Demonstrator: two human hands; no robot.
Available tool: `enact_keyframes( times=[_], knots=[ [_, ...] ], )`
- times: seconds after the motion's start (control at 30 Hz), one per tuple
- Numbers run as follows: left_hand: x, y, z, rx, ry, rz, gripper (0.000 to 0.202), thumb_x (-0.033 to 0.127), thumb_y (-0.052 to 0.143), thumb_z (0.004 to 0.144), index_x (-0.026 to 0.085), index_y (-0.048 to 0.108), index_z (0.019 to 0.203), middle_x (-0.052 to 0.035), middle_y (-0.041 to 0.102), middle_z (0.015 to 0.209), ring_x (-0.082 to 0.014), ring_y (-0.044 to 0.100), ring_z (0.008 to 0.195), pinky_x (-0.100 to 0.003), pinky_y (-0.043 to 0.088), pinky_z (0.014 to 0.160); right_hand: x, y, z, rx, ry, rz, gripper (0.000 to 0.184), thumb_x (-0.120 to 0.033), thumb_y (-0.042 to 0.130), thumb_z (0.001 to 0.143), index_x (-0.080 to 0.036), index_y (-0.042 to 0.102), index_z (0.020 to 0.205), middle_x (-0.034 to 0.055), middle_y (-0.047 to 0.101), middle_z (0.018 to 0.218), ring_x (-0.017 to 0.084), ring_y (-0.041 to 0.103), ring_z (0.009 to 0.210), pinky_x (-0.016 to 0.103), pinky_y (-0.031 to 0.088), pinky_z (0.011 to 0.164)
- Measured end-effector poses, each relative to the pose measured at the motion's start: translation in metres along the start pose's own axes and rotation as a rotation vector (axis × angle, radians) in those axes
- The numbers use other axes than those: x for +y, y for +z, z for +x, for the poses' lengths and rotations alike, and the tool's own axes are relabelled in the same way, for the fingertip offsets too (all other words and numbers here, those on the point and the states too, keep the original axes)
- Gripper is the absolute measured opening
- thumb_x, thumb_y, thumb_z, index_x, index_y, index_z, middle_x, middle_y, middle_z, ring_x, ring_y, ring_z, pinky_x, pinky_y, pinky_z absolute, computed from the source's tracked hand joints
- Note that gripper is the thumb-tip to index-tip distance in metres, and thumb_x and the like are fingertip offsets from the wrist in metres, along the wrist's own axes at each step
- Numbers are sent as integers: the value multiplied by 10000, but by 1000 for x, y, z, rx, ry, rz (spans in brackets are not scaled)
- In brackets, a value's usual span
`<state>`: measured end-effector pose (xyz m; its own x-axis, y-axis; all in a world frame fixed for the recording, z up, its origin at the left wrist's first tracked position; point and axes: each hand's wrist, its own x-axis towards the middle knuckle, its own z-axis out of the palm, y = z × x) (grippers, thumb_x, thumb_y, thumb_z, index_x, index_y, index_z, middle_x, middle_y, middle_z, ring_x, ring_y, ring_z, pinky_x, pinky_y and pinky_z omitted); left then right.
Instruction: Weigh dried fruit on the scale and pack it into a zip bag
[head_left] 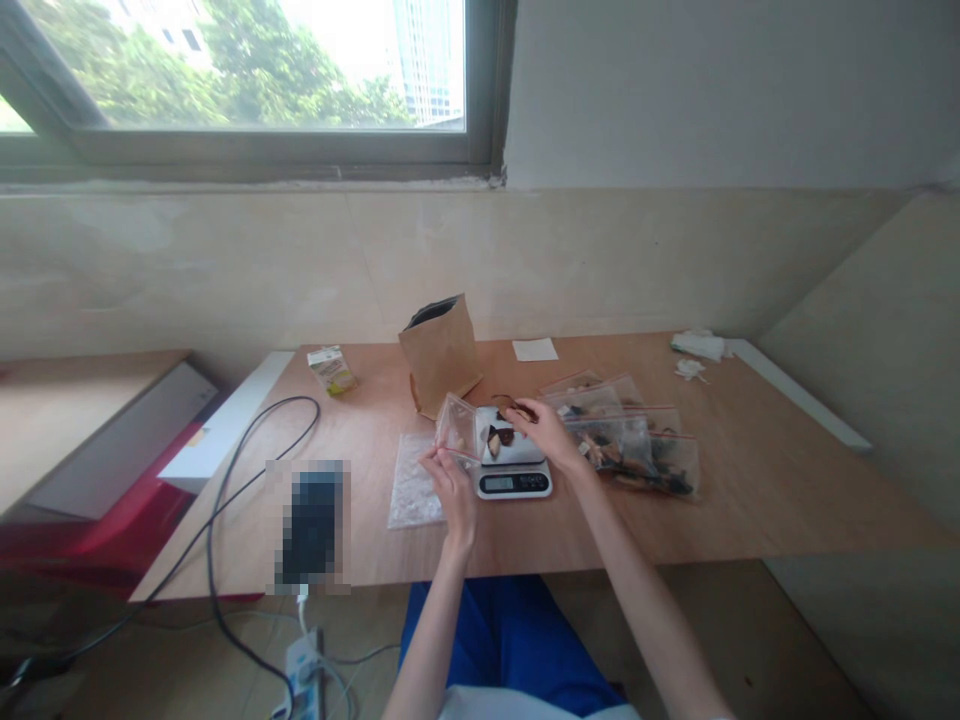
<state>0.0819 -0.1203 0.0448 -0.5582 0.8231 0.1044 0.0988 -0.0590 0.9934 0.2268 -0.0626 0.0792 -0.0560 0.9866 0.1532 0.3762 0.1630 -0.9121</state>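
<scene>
Head view: fingertips of the right hand [541, 425] are pinched together on a thin brown dried piece [523, 412] above the silver plate of a white digital scale [514, 486], where dark and pale dried pieces [495, 441] lie. Fingers of the left hand [451, 485] clamp a small, red-edged clear plastic bag [460, 422] beside the plate. Farther out, an upright brown paper pouch [442, 350] stands behind; filled, red-striped clear bags [619, 445] overlap at right upon a light-brown wooden table [765, 480].
</scene>
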Motion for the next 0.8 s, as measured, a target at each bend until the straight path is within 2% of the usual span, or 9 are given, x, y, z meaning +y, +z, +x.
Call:
enact_keyframes(
  times=[0.07,0.13,0.27,0.33,0.47,0.57,0.63,0.73,0.8],
  knots=[
    [-5,2,-1,-11,47,7,374,456,267,912,168,434,1082,-155,577,1125,-210,568,1026,-369,411,881,-19,2,-2,-152,72,173,315,-404,577,758,-118,632,880,28,631,727,109,536,587,214,406,527],
    [-10,3,-3,-24,118,5,351,447,279,913,174,421,1084,-168,551,1186,-213,534,1105,-388,384,938,-34,5,-1,-234,110,208,269,-363,603,731,-121,642,843,9,617,687,91,513,551,189,372,480],
    [-15,3,-8,-46,252,-33,318,455,293,910,189,407,1043,-187,469,1295,-209,443,1231,-418,319,1023,-48,14,4,-326,144,27,156,-251,567,746,-126,658,766,-5,606,610,82,490,465,182,352,430],
    [-13,4,-10,-49,265,-49,312,459,290,911,191,402,1024,-192,453,1305,-207,426,1249,-425,304,1037,-52,21,6,-317,138,-93,150,-202,542,757,-128,670,783,23,652,661,111,551,508,195,387,460],
    [-9,5,-12,-26,187,-35,338,479,276,906,181,384,1022,-208,456,1287,-215,445,1232,-423,318,1026,-66,32,2,-252,39,-333,161,-142,550,748,-135,688,829,85,711,833,193,649,782,229,445,635],
    [-7,3,-12,-11,93,-26,348,487,289,899,183,378,1044,-197,464,1278,-215,462,1210,-399,347,1003,-77,31,-6,-311,28,-405,217,-152,523,773,-125,674,927,107,706,900,200,652,819,253,458,694],
    [-5,2,-11,-1,-4,-40,364,494,290,895,183,375,1064,-188,484,1246,-218,498,1160,-387,389,959,-79,27,-10,-304,-44,-390,260,-153,489,800,-132,647,1005,105,684,990,186,639,882,259,462,753],
    [0,-2,-9,55,-148,-94,388,507,251,897,185,357,1086,-176,504,1203,-215,555,1058,-374,440,882,-69,18,-10,-174,-198,-325,282,-153,404,853,-169,621,1031,70,647,1056,149,601,970,261,447,848],
    [4,-5,-6,121,-190,-106,385,504,236,900,187,354,1082,-173,503,1202,-212,560,1043,-372,437,885,-52,16,-8,-34,-224,-359,291,-167,385,870,-165,601,1065,84,612,1103,155,561,1050,290,418,921]
  ],
)
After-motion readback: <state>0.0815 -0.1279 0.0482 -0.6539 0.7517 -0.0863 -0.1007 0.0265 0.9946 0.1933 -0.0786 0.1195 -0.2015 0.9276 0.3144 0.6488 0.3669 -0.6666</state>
